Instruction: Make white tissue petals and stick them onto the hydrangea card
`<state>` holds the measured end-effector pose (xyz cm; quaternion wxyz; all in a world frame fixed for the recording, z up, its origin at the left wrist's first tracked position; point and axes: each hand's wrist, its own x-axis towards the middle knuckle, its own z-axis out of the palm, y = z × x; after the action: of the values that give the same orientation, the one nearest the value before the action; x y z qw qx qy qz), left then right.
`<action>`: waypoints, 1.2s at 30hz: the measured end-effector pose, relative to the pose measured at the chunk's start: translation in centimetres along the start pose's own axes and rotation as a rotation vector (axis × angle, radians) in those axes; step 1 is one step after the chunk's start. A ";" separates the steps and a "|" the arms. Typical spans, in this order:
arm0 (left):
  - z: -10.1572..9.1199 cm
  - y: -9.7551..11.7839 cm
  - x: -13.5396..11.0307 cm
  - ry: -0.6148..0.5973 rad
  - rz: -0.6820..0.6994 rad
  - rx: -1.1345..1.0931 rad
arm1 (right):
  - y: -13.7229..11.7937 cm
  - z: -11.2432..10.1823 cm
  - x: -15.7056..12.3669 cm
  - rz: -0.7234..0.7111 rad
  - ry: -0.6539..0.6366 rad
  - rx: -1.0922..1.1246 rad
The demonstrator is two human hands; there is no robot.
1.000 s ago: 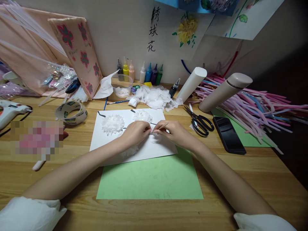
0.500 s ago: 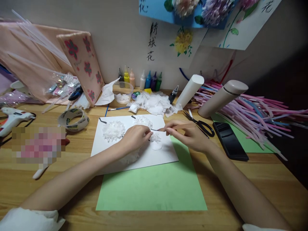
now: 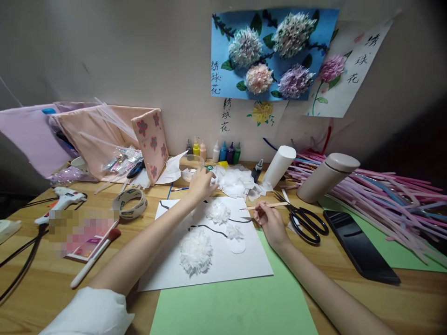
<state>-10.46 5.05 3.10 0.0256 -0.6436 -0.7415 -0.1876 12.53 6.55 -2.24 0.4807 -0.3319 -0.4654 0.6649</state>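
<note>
My left hand (image 3: pixel 201 185) reaches over the top edge of the white board (image 3: pixel 240 267), its fingers apart and bent at the left side of a heap of white tissue paper pieces (image 3: pixel 235 181). Between the fingers of my right hand (image 3: pixel 270 221) is a thin wooden stick (image 3: pixel 274 204) with a pointed dark tip, held above the board's right edge. The board carries a large fluffy white tissue flower (image 3: pixel 196 252), a smaller one (image 3: pixel 218 211), and a partly covered white paper circle (image 3: pixel 237 245). Black curved lines run between them. My left forearm hides the board's left part.
Black scissors (image 3: pixel 307 225) and a phone (image 3: pixel 359 246) lie at the right, near a tilted-looking flask (image 3: pixel 326 179) and pink pipe cleaners (image 3: pixel 387 200). Tape (image 3: pixel 129 204), a glue gun (image 3: pixel 64 200) and a makeup brush (image 3: pixel 94 260) lie left. Paint bottles (image 3: pixel 223 151) line the wall.
My left hand has left the small tissue bunch on the board and moved up to the paper heap. My right hand has drawn back slightly with the stick. The view has tilted upward.
</note>
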 end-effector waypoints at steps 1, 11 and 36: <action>0.4 0.4 0.4 0.008 -0.015 0.006 | 0.0 0.0 0.1 0.006 0.011 0.026; 0.1 1.1 1.4 0.119 -0.153 -0.157 | 0.5 0.0 0.3 0.002 0.027 0.092; -4.1 5.3 -7.9 -0.114 -0.020 -0.682 | -1.1 0.0 -5.1 -0.218 -0.002 -0.215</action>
<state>-4.88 -3.14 5.98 -0.2344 -0.6172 -0.6426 -0.3888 14.49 1.83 -1.23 0.5112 -0.3282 -0.5679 0.5554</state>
